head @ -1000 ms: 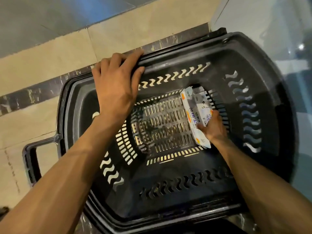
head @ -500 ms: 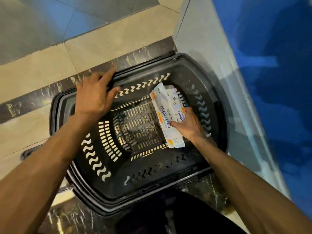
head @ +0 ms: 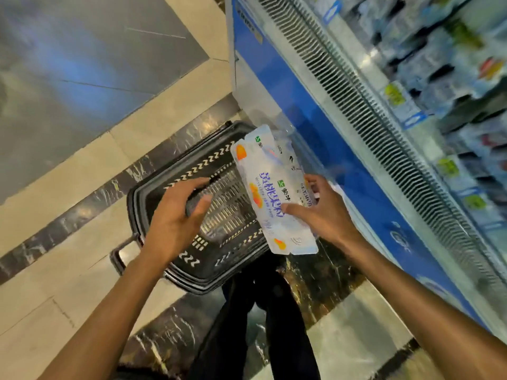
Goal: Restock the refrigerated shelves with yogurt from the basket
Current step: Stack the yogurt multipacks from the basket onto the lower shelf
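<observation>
Warm, dim light is cast overall; bluish glare is reflected off the floor, and the refrigerated shelves are smeared by motion blur.

The goods on the refrigerated shelves are smeared by blur, their labels and price tags unreadable, and the right edge cuts the shelves off. The yogurt pack hides the right side of the basket and most fingers of the right hand; its small print is too fine to read. Whether the curled fingers of the left hand hold anything cannot be told.
</observation>
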